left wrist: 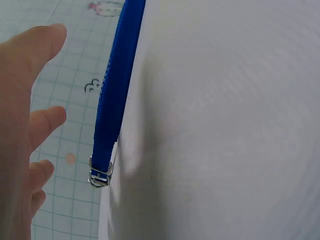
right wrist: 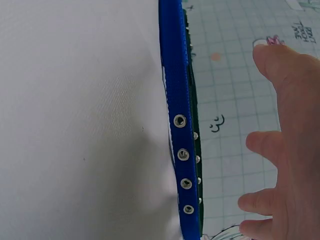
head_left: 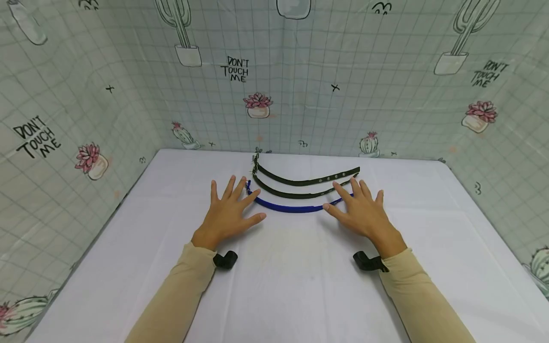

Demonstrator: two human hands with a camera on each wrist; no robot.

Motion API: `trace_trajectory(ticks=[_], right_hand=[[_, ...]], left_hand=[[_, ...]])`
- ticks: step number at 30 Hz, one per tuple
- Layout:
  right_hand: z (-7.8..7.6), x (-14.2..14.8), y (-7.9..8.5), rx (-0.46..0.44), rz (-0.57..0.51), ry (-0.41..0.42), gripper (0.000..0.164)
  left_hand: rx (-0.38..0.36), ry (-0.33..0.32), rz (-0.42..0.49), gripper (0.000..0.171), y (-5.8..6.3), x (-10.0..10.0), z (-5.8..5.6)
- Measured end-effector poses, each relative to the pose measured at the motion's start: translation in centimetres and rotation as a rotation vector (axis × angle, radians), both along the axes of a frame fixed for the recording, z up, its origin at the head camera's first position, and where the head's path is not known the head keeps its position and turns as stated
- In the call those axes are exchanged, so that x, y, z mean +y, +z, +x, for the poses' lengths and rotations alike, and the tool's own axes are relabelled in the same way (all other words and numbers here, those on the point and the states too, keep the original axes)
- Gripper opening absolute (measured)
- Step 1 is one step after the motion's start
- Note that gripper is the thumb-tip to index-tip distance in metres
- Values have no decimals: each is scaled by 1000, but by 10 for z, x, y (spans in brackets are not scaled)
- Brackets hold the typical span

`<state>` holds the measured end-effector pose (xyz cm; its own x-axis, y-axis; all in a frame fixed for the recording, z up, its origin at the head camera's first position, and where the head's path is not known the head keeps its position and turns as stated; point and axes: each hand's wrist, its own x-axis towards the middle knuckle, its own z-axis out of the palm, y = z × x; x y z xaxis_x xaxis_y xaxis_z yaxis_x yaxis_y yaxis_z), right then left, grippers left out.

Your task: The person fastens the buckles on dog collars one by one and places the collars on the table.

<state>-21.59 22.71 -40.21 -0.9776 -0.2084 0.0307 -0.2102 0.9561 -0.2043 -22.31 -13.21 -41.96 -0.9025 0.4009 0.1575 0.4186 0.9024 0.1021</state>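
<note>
A blue collar [head_left: 287,208] lies in a shallow curve across the table, nearest to me. Its metal buckle [left wrist: 100,172] shows at the left end in the left wrist view, and metal eyelets [right wrist: 183,154] line its right end in the right wrist view. Two dark green collars curve behind it, a middle one [head_left: 287,195] and a rear one [head_left: 291,182] with eyelets. My left hand [head_left: 225,214] is spread near the buckle ends, overlapping the blue collar's tip in the head view. Likewise spread, my right hand [head_left: 364,214] overlaps the right ends of the blue and middle collars. Neither hand grips anything.
A white cloth covers the table [head_left: 274,286]. Around its back and sides hangs a pale checked curtain [head_left: 300,62] printed with cacti and lettering. Black wrist devices sit at the left cuff [head_left: 188,257] and right cuff [head_left: 396,262].
</note>
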Motion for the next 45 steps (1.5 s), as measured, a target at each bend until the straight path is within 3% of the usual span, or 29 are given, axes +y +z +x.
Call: trace_trajectory(ticks=[12, 24, 30, 39, 45], right_hand=[[1, -1, -6, 0, -15, -16, 89], [0, 0, -11, 125, -69, -16, 81], [-3, 1, -13, 110, -90, -23, 78], [-6, 11, -12, 44, -236, -108, 73], [-8, 12, -16, 37, -257, -152, 66]], left_hand=[[45, -10, -2, 68, -1, -1, -2], [43, 12, 67, 57, -2, -4, -2], [47, 42, 120, 51, -4, -3, -3], [103, 8, 175, 35, -6, -3, -4], [97, 4, 175, 35, -6, 0, -6]])
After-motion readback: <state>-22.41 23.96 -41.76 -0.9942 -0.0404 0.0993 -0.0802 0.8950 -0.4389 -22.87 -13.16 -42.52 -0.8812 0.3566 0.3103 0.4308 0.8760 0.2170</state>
